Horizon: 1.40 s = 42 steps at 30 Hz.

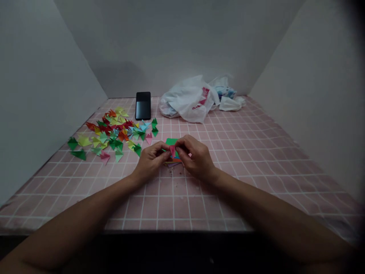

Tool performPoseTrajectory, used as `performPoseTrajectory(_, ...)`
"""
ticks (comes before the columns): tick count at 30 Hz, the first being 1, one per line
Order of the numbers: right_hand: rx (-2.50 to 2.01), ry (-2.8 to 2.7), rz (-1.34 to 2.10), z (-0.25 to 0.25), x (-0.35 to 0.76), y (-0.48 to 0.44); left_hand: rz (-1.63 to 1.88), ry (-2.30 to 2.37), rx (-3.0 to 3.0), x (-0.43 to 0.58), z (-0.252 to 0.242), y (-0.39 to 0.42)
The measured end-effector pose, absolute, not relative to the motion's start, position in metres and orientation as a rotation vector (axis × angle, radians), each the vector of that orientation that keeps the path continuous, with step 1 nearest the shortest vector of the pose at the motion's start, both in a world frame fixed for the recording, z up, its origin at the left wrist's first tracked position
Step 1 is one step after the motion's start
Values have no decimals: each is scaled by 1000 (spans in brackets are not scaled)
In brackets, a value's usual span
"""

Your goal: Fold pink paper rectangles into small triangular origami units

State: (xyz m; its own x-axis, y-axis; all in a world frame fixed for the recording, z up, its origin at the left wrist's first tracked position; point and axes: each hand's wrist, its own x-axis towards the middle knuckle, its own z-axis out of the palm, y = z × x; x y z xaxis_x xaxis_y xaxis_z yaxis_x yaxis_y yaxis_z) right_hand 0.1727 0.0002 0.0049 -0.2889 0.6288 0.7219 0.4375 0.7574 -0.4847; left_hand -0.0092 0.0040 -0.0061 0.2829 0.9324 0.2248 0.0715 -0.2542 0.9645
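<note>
The left hand (151, 161) and the right hand (195, 157) are drawn together near the middle of the pink grid-patterned tabletop (236, 152), both pinching a small folded piece of pink paper (172, 150) between their fingertips. Just beneath the hands lies a stack of colored paper (172, 142), green on top, partly hidden by the fingers. A few dark crumbs (172, 173) are scattered on the tabletop just in front of the stack, toward the near edge.

To the left, a loose heap of folded paper triangles (114, 131) in red, orange, yellow, green, blue and pink spreads toward the left wall (48, 95), its nearest pieces close to the left hand. Beyond the heap, a black smartphone (143, 105) stands propped near the back edge. A crumpled white plastic bag (185, 101) with red printing sits to its right against the back wall (114, 49). Further right, toward the back right corner, a bundle of white and blue material (226, 98) touches the bag. Nothing stands between the hands and the stack.
</note>
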Motion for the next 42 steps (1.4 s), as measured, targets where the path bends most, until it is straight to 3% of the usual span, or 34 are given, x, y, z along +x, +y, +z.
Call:
performPoseTrajectory(6,-811,-1847,285,6,175,2,1187,945,1367,-11,-3,6)
performPoseTrajectory(12,-771,-1901,277,8,177,3,1263,937,1531,-11,-2,5)
performPoseTrajectory(24,-544,-2091,286,19,185,9,1128,882,1455,-16,1,12)
performPoseTrajectory(37,-740,-2145,141,4,184,13,1199,911,1383,-15,-2,14)
performPoseTrajectory(42,-792,-2013,268,4,182,11,1285,909,1412,-13,-3,11)
